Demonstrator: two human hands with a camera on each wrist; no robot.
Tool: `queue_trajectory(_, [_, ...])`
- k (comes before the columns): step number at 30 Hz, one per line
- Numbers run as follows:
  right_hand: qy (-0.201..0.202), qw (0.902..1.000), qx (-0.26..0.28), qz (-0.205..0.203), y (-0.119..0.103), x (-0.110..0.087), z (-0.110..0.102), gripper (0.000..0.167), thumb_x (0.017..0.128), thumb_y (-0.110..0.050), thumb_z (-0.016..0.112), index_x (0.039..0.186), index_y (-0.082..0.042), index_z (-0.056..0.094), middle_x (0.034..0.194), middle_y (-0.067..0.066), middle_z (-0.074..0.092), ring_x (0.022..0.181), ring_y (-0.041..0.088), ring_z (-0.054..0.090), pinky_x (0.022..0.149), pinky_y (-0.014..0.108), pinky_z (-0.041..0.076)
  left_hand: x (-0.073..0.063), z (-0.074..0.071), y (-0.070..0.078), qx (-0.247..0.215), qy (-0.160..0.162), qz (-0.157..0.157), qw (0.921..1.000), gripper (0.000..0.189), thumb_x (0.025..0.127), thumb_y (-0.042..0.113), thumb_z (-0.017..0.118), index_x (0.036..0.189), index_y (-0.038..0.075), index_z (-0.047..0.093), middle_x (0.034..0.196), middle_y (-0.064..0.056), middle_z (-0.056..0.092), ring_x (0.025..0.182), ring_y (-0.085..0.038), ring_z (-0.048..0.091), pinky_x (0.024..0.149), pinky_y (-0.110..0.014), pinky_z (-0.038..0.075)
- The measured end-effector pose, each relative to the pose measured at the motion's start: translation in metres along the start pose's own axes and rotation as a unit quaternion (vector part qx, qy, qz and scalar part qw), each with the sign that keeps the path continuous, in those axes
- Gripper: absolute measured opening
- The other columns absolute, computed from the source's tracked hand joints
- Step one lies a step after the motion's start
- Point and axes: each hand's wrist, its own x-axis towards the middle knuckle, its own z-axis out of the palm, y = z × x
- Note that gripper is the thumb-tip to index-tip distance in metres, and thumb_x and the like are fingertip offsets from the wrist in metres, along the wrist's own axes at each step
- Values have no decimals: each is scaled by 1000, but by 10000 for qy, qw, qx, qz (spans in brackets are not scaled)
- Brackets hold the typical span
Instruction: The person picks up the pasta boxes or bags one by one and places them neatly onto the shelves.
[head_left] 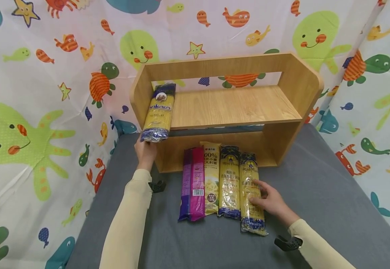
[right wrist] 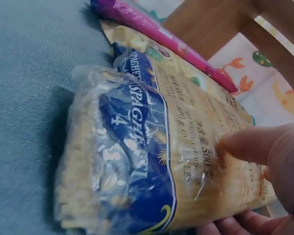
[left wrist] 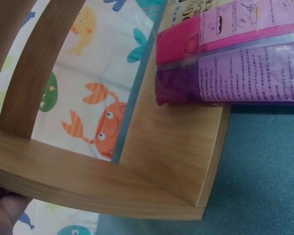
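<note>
My left hand (head_left: 146, 152) is at the shelf's left side panel, just under the near end of an Ankara pasta pack (head_left: 159, 112). This yellow and blue pack lies on the upper board against that panel, its end jutting past the front edge. In the left wrist view, part of the hand (left wrist: 10, 213) meets the panel's outer edge; most fingers are hidden. My right hand (head_left: 269, 200) grips the rightmost spaghetti pack (head_left: 250, 194), thumb on top and fingers along the side. In the right wrist view, that pack's clear, crinkled end (right wrist: 83, 161) faces the camera.
The wooden two-tier shelf (head_left: 238, 106) stands against a sea-animal print cloth (head_left: 178, 41). Beside the gripped pack lie another spaghetti pack (head_left: 229, 179), a cream pasta pack (head_left: 211, 175) and a pink-purple pack (head_left: 193, 183), their far ends inside the lower tier. Grey cloth (head_left: 195, 246) covers the table.
</note>
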Motion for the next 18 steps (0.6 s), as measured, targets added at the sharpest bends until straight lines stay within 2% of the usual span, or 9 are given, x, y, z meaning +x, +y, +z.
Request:
queue_trajectory(3, [25, 9995, -284, -122, -3, 4, 1, 77, 83, -15, 82, 150, -3, 46, 134, 31, 58, 104, 35, 62, 71, 34, 50, 0, 0, 1, -85, -51, -91, 9999, 46, 108, 35, 47, 150, 14, 50, 138, -15, 64, 103, -31, 61, 86, -48, 53])
queue_trajectory(7, [-134, 9995, -270, -68, -7, 7, 1, 83, 80, -11, 83, 151, -2, 43, 128, 34, 57, 99, 35, 64, 71, 35, 52, 0, 1, 2, -220, -67, -158, 9996, 46, 108, 35, 48, 149, 14, 50, 137, -15, 65, 105, -31, 61, 90, -50, 54])
queue_trajectory(10, [-213, 9991, -357, -71, -9, 8, 1, 85, 80, -11, 84, 152, -1, 41, 137, 36, 53, 105, 40, 64, 77, 42, 54, 0, 1, 1, -216, -34, -105, 9997, 47, 108, 36, 48, 149, 15, 50, 138, -15, 64, 106, -31, 61, 92, -51, 54])
queue_trajectory(13, [-239, 9988, -415, -93, -10, 8, 2, 86, 79, -9, 85, 152, 0, 40, 148, 35, 46, 122, 51, 55, 92, 55, 52, 0, 1, -1, -195, -27, -37, 9998, 47, 108, 37, 47, 149, 15, 51, 138, -15, 65, 106, -32, 62, 92, -51, 55])
queue_trajectory(15, [-223, 9987, -457, -86, -11, 8, 3, 86, 79, -9, 85, 151, 0, 40, 152, 35, 42, 129, 55, 49, 97, 61, 48, 0, 1, -1, -188, -14, -5, 9998, 47, 108, 38, 47, 148, 15, 52, 137, -15, 66, 106, -32, 64, 92, -52, 55])
queue_trajectory(18, [-223, 9989, -409, -31, -12, 8, 4, 86, 78, -7, 85, 151, 0, 39, 152, 36, 41, 125, 55, 52, 95, 61, 50, 1, 1, -2, -170, 26, 48, 9998, 46, 107, 38, 48, 147, 15, 53, 134, -15, 67, 105, -33, 66, 93, -53, 56])
